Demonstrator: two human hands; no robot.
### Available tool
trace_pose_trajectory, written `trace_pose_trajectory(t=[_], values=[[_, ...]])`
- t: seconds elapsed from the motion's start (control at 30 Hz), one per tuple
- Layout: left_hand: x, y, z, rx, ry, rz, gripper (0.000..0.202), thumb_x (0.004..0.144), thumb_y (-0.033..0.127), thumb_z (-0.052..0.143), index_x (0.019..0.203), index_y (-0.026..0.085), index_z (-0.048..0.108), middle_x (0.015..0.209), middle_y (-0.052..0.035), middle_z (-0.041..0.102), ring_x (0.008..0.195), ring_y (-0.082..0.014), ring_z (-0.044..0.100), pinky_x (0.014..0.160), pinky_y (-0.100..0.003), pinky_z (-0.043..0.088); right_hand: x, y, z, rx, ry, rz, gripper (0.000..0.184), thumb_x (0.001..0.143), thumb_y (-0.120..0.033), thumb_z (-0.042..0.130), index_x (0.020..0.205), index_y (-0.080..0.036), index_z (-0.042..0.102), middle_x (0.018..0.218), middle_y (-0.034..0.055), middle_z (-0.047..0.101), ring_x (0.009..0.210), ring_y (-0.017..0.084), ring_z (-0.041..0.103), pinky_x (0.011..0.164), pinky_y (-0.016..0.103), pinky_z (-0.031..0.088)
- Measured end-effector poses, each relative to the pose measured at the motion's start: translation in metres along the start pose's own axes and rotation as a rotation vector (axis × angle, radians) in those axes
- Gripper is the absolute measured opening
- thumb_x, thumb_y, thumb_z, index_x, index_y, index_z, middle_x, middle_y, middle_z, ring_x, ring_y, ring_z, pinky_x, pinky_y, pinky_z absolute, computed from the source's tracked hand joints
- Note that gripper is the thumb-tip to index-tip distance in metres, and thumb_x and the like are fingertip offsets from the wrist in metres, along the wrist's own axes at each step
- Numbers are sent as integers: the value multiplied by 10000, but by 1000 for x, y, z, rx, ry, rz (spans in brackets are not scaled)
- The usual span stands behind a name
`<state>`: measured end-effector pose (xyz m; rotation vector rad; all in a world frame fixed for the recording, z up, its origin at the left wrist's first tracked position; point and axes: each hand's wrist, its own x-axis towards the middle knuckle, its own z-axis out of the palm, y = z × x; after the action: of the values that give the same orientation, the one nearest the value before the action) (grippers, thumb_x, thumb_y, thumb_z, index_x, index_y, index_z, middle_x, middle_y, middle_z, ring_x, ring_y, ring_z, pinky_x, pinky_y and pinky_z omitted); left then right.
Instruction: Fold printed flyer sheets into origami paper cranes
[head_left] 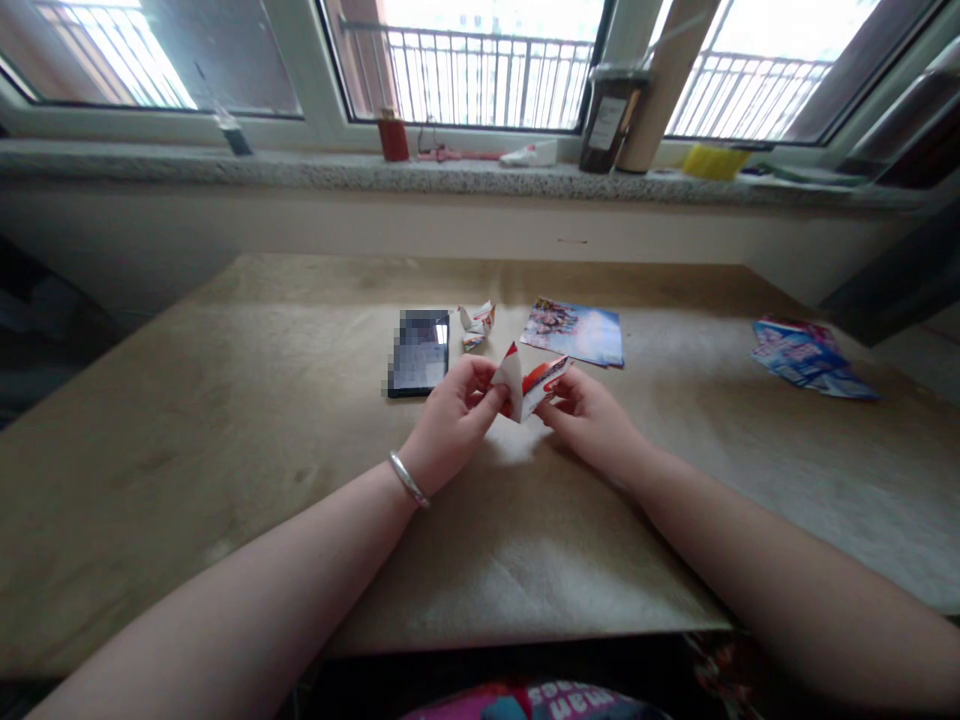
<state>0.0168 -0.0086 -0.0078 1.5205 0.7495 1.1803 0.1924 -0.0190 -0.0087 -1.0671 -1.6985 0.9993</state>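
A small folded piece of red and white printed paper (527, 385) is held just above the tan table (225, 420) near its middle. My left hand (450, 420), with a silver bracelet on its wrist, pinches the paper's left side. My right hand (589, 415) pinches its right side. Both hands have their fingers closed on the paper. Behind them lies a dark phone (420, 352) with its screen lit, and beside it a small folded paper figure (477, 323).
A printed leaflet (576, 332) lies flat behind my right hand. More coloured leaflets (806, 357) lie at the far right. The window sill (300, 172) at the back carries a red cup (393, 137), a dark jar (609, 122), a cardboard tube and a yellow object.
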Motion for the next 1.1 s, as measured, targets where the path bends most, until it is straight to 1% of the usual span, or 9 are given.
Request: trace_pose_trajectory(t=[0.13,0.27,0.37,0.5,0.6,0.7,0.8,0.9,1.1], values=[[0,2,0,0,-5,-15,179,806,289,621,840,173,489,711,25,585,618,-91,596,598,-216,509,-3,-4,1,123,-11,-8,218,825,-399,598,914,-203,560,877,38,651,810,168,641,718,314,530],[0,2,1,16,-19,-45,143,802,259,609,842,166,508,706,22,597,612,-88,599,590,-210,509,-3,-8,2,242,62,20,285,781,-462,642,847,-203,544,809,16,628,752,153,633,723,336,556],[0,1,2,5,-20,-73,146,788,236,613,852,160,506,732,16,599,629,-89,608,595,-210,518,-1,-6,2,245,50,45,303,759,-470,665,795,-199,534,782,9,625,720,143,626,710,336,560],[-2,2,2,-59,-30,-67,183,791,264,614,875,169,483,738,16,597,633,-102,617,589,-235,542,-1,-3,3,205,20,62,310,749,-474,673,753,-196,536,758,7,641,698,142,641,686,320,556],[-2,3,2,-63,-24,-64,183,775,272,629,839,165,494,722,16,599,622,-100,615,585,-235,548,-2,-2,3,208,6,53,298,743,-464,680,780,-194,558,761,7,658,712,150,658,690,321,559],[-2,4,2,-56,3,-67,172,764,261,632,819,167,498,694,24,595,604,-94,604,572,-227,543,-3,-4,3,251,51,32,289,739,-443,691,840,-202,567,766,5,671,719,151,665,711,340,571],[-2,4,2,-10,0,-45,132,769,242,615,808,168,513,688,24,595,613,-94,601,596,-232,539,-4,-8,4,266,71,40,269,738,-428,695,817,-208,562,745,2,684,690,151,674,692,341,581],[-4,4,2,83,-12,12,97,769,223,608,806,167,539,728,8,608,673,-109,614,652,-250,539,-5,-10,5,256,67,43,251,739,-409,701,772,-206,555,736,3,689,682,157,683,656,321,581],[-5,3,1,136,-8,60,128,795,274,600,859,171,560,784,-11,615,731,-126,614,732,-289,535,-8,-10,6,191,54,32,219,768,-391,678,797,-203,570,748,6,680,707,165,687,650,314,580]])
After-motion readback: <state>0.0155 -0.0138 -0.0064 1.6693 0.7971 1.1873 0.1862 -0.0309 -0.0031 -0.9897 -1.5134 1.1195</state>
